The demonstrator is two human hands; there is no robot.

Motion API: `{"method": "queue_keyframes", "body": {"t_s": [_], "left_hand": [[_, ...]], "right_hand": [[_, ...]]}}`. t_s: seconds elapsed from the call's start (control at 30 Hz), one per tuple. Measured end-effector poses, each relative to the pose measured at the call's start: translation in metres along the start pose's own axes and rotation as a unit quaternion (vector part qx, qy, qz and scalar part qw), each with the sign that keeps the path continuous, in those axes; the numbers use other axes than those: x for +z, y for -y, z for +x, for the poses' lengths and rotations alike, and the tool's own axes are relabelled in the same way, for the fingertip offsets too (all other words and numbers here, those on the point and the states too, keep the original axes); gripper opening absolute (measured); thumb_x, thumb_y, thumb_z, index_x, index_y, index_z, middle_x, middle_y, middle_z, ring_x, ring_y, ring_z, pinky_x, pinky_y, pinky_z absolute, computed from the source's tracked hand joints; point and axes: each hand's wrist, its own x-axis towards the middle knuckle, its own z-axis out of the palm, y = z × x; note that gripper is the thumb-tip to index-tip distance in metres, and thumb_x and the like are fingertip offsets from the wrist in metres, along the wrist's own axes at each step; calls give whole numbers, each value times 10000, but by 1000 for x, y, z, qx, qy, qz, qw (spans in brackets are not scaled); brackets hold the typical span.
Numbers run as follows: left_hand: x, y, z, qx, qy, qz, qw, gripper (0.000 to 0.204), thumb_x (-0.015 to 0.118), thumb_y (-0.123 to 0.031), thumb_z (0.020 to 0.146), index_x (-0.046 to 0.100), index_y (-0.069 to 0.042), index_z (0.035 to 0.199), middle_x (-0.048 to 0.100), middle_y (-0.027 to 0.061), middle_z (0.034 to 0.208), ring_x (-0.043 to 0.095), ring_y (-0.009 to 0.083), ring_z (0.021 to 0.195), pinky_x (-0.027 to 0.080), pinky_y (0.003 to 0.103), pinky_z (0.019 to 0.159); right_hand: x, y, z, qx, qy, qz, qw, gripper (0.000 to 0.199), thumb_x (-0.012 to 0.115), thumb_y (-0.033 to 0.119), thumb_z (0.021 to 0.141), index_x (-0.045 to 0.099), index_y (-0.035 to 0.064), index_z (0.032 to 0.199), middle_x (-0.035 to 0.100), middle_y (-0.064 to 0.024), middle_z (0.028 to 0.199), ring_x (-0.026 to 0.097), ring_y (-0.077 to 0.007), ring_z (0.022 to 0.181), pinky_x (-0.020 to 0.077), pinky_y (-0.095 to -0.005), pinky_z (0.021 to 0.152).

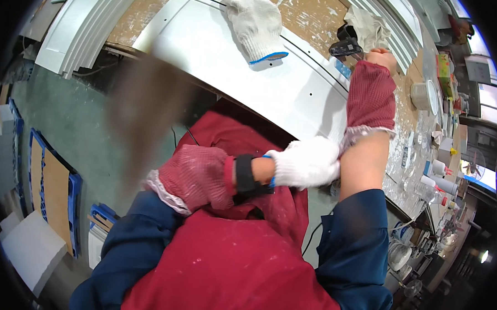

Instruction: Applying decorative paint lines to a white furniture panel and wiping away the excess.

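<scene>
My left hand [306, 162] wears a white knit glove with a blue edge, and a black band [246, 174] circles that wrist. Its fingers are closed at the lace-trimmed cuff of the red sleeve cover [371, 99] on my right forearm; the fingertips are partly hidden. My right hand [382, 59] is bare and curled at the far right of the white panel; what it holds, if anything, does not show. Just left of it is a black device with a strap [346, 46]. A second white knit glove [257, 28] lies flat on the white panel [295, 93].
A crumpled off-white cloth [369, 28] lies behind my right hand. On the paint-spotted bench to the right stand a white tub [424, 97] and several bottles. White mouldings [88, 26] lean at the upper left. A brown blur [151, 95] covers part of the left side.
</scene>
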Motion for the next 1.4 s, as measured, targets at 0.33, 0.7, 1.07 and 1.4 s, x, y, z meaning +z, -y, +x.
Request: {"method": "queue_keyframes", "body": {"t_s": [0.33,0.7,1.07,1.4], "left_hand": [[27,2,4,362,-525,266,723,199,600,-185,725,580,-22,838,556,72,696,607,209,586,476,324,484],[51,-32,-32,514,-352,203,755,177,521,-177,804,579,-17,856,516,75,534,543,213,424,374,375,324],[-82,7,55,273,-354,247,860,329,638,-254,803,599,-104,1093,634,134,908,630,288,895,508,384,743],[-118,-5,149,79,-400,361,839,818,738,-625,616,516,-101,1204,588,173,1132,593,355,1042,498,428,844]], "right_hand": [[21,-14,-18,-231,-128,145,953,91,559,48,730,614,-16,765,644,-122,705,623,-240,652,507,-347,630],[21,-19,-10,-236,-107,-77,963,179,579,163,700,676,42,789,694,-176,832,669,-338,811,505,-410,793],[15,-29,-8,-269,24,37,962,170,637,172,731,652,9,779,671,-128,715,648,-259,667,504,-364,665],[-11,-42,-31,-127,194,146,962,116,607,96,813,620,-17,837,624,-69,651,564,-128,458,436,-262,417]]}}
